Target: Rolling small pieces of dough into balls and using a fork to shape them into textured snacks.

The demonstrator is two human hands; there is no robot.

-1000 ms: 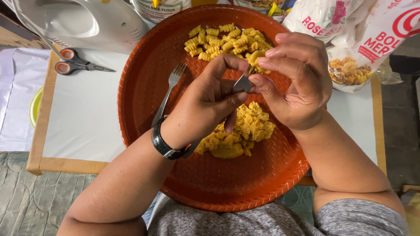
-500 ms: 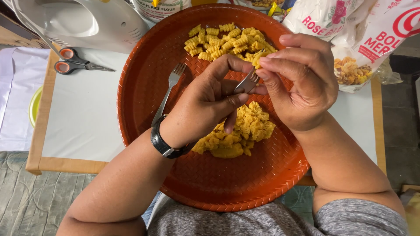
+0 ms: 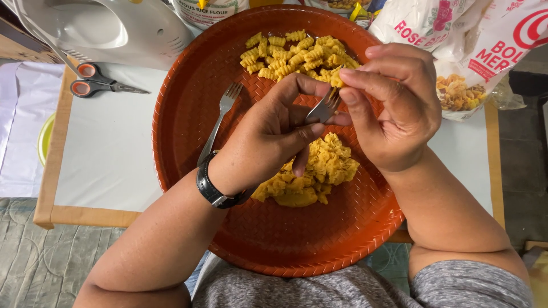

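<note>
The person holds a fork [image 3: 324, 106] in the left hand [image 3: 268, 140], pinched between thumb and bent fingers with the tines pointing up and away, over the middle of the round orange tray [image 3: 188, 102]. The right hand [image 3: 399, 108] meets it from the other side, its fingertips closed against the tines; whether a bit of dough sits under them cannot be told, since the fingers cover that spot.

Just beyond the hands, toward the far rim of the tray, lies a heap of ridged yellow curls [image 3: 297, 54], already shaped. Below the hands, nearer the body, sits the lump of yellow dough [image 3: 319, 171], partly hidden by the left palm. A second fork [image 3: 220, 122] lies unused on the tray's left half, touching neither heap.

Judging by the ridged curls, the step in hand looks like pressing and rolling a small piece along the tines. To do it well, the left hand would best keep the fork steady at a shallow tilt, while the right thumb pushes lightly and evenly so the ridges come out clean and the piece curls rather than smears. Working over the tray lets each piece drop near the finished heap, apart from the raw lump.

Left of the tray, scissors [image 3: 94, 80] rest on the white table [image 3: 108, 159].
</note>
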